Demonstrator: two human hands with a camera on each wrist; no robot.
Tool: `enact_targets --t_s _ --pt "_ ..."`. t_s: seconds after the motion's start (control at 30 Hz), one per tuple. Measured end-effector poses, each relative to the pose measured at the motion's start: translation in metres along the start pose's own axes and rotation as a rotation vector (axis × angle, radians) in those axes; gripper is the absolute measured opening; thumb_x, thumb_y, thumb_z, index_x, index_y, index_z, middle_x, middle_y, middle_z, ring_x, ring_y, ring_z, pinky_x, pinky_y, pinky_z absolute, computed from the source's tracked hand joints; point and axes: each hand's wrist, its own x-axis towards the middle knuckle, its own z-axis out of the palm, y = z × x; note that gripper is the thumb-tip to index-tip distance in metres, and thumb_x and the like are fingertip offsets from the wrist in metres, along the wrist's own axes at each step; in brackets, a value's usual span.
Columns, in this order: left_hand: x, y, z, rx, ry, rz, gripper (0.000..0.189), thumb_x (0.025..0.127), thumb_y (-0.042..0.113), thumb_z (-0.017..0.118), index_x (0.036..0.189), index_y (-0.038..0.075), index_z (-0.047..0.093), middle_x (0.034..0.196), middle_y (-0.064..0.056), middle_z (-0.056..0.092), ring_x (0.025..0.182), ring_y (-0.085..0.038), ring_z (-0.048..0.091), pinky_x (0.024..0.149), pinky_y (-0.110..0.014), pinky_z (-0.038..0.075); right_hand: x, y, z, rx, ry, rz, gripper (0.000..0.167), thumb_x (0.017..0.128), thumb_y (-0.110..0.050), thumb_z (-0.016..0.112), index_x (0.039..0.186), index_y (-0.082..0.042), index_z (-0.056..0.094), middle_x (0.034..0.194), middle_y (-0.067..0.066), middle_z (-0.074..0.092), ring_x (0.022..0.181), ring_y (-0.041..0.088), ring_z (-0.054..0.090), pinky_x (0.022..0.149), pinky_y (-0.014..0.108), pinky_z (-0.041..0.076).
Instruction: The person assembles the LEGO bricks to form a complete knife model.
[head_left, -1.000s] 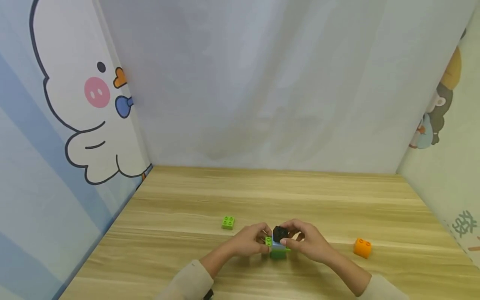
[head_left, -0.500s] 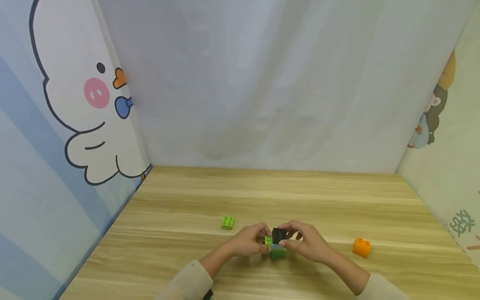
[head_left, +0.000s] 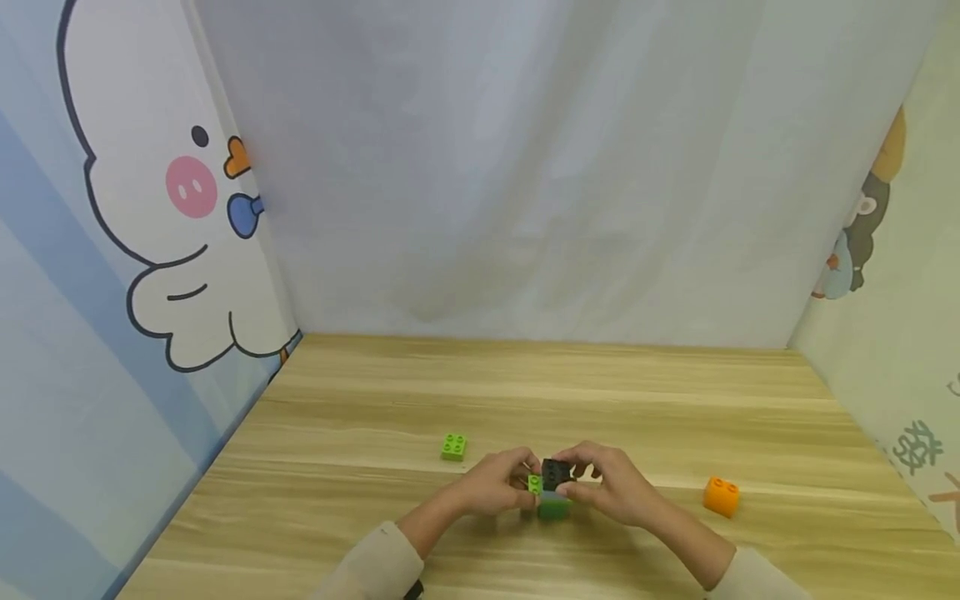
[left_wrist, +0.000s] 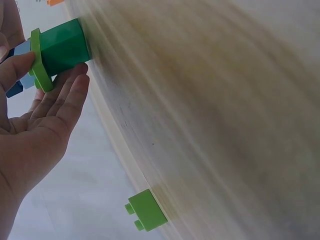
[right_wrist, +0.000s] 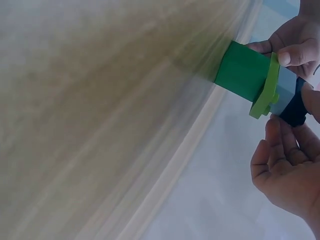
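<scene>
A small stack of toy building bricks stands on the table between my hands. Its base is a dark green brick (left_wrist: 64, 46), topped by a thin light green plate (right_wrist: 270, 86) that juts out past the sides. Above the plate sits a light blue brick (right_wrist: 287, 89). A black brick (head_left: 555, 473) is on top of the blue one, studs up. My left hand (head_left: 491, 483) holds the stack at the light green plate, thumb on one side and fingers on the other. With thumb and fingertips, my right hand (head_left: 613, 487) pinches the black brick.
A loose light green brick (head_left: 453, 447) lies behind and left of my left hand. To the right of my right hand is an orange brick (head_left: 722, 497). The wooden table (head_left: 360, 400) meets a pale curtain (head_left: 540, 208) at its back edge.
My right hand has turned the tilted black brick level and brought it slightly down onto the light blue brick. The left hand keeps its hold at the plate.
</scene>
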Motion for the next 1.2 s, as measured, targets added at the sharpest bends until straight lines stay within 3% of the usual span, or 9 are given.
enact_targets --t_s 0.37,0.67,0.9,1.2 --pt "-0.003 -0.001 0.0 -0.018 -0.006 0.013 0.031 0.079 0.009 0.071 0.104 0.011 0.053 0.112 -0.015 0.062 0.093 -0.017 0.062 0.078 -0.03 0.049 0.002 -0.001 0.002 -0.066 -0.011 -0.06 0.03 0.083 -0.021 0.071 0.108 -0.007 0.063 0.097 -0.003 0.063 0.077 0.008 0.054 0.064 0.037 0.048" --pt "-0.003 0.001 0.0 -0.011 -0.005 0.019 0.031 0.078 0.008 0.071 0.104 0.011 0.054 0.111 -0.014 0.063 0.093 -0.017 0.062 0.078 -0.029 0.049 0.001 -0.002 0.001 -0.034 -0.026 -0.005 0.031 0.083 -0.022 0.071 0.11 -0.007 0.062 0.1 -0.001 0.063 0.079 0.01 0.053 0.064 0.034 0.047" --pt "-0.003 0.002 0.0 0.003 -0.004 0.005 0.031 0.078 0.011 0.072 0.104 0.012 0.054 0.111 -0.013 0.063 0.093 -0.018 0.062 0.079 -0.03 0.049 0.003 -0.007 -0.01 -0.007 -0.106 0.034 0.048 0.084 -0.027 0.071 0.122 -0.003 0.054 0.106 0.003 0.06 0.086 0.022 0.054 0.07 0.044 0.045" --pt "-0.001 0.002 0.0 0.005 0.012 0.023 0.032 0.077 0.008 0.072 0.103 0.011 0.055 0.109 -0.013 0.064 0.09 -0.016 0.063 0.077 -0.028 0.049 -0.001 -0.005 -0.016 0.047 -0.096 0.086 0.051 0.083 -0.027 0.072 0.125 -0.005 0.053 0.108 0.005 0.059 0.091 0.029 0.054 0.074 0.046 0.045"
